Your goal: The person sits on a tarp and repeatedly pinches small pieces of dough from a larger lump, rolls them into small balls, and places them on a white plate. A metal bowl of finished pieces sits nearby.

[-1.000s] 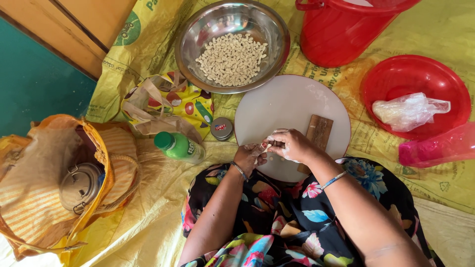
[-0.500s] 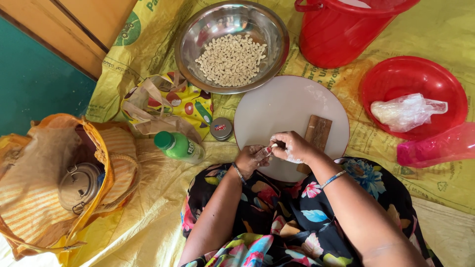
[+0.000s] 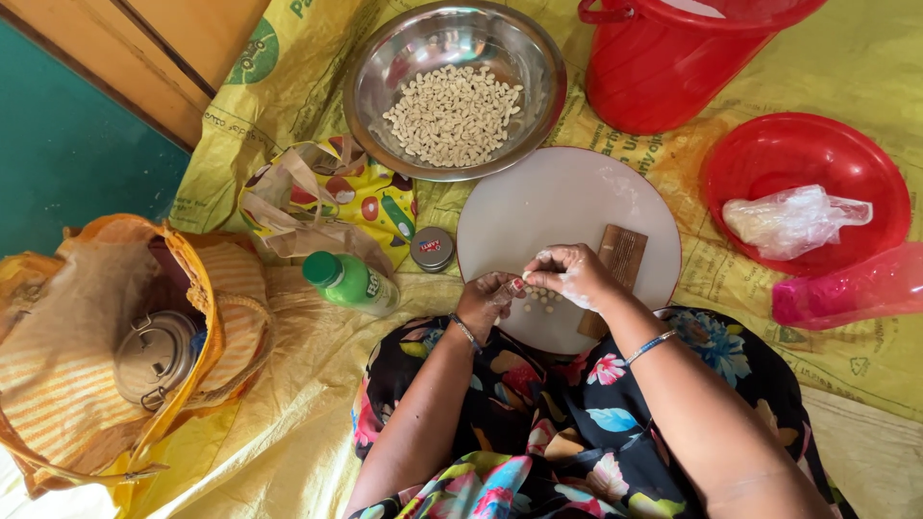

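Both hands meet over the near edge of the round white board [image 3: 567,207]: left hand [image 3: 492,298] curled shut, floury right hand [image 3: 574,274] pinching dough, small dough pieces [image 3: 541,300] lying beneath them

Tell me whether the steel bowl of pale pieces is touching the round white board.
Touching. In the head view the steel bowl has its near rim overlapping the far edge of the round white board, with no yellow sheet showing between them.
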